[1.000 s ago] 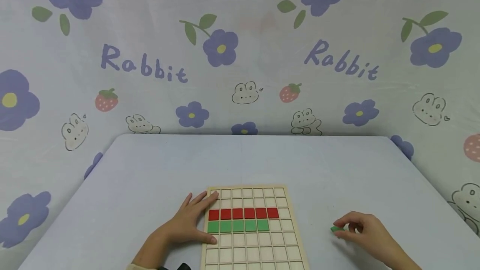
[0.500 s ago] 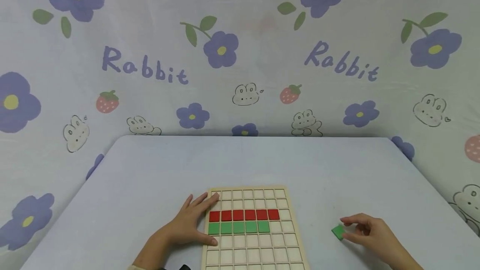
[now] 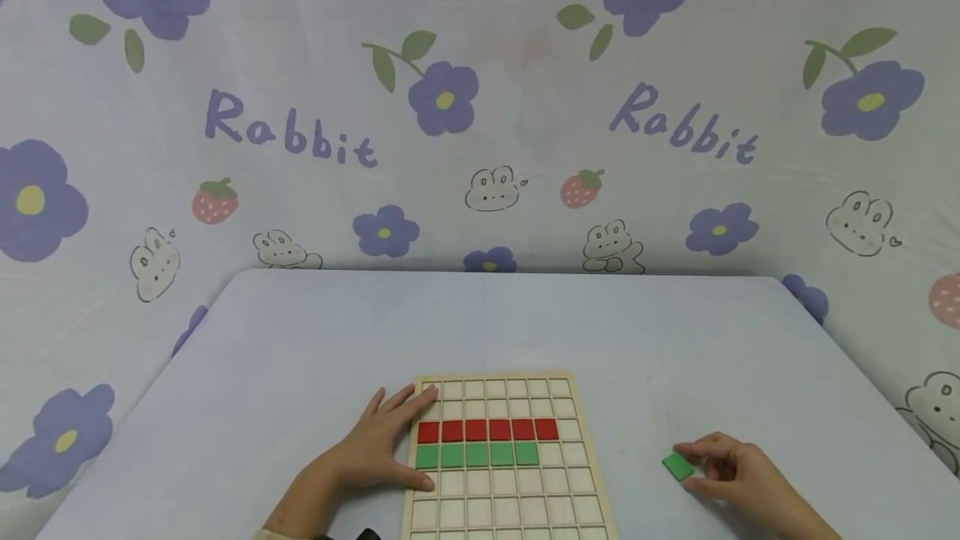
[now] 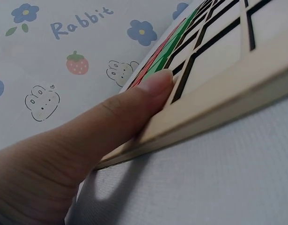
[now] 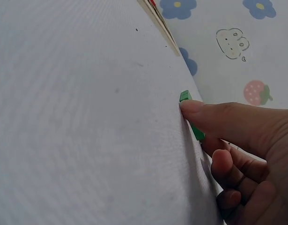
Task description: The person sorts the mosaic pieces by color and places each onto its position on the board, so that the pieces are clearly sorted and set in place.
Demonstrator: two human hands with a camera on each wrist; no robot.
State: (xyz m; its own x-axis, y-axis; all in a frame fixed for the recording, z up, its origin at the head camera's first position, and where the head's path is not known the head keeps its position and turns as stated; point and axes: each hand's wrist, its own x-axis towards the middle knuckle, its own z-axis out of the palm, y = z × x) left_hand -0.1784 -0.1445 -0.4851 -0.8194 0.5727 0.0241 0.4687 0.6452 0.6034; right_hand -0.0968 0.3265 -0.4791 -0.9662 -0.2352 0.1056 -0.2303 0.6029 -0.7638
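A wooden grid board lies flat on the table. One row carries several red tiles, and the row nearer me several green tiles. My left hand rests on the board's left side with fingers spread. In the left wrist view its thumb lies across the wooden rim. To the right of the board, my right hand pinches a loose green tile between thumb and fingertips. The right wrist view shows that green tile close over the white surface, partly hidden by the thumb.
The white table reaches back to a cloth backdrop printed with flowers, rabbits and strawberries. At the top of the right wrist view a corner of the board shows. Several cells of the board are bare.
The green tile in my right hand has turned from nearly edge-on to showing its broad face, and the fingers have shifted around it. My left hand keeps its place on the board.
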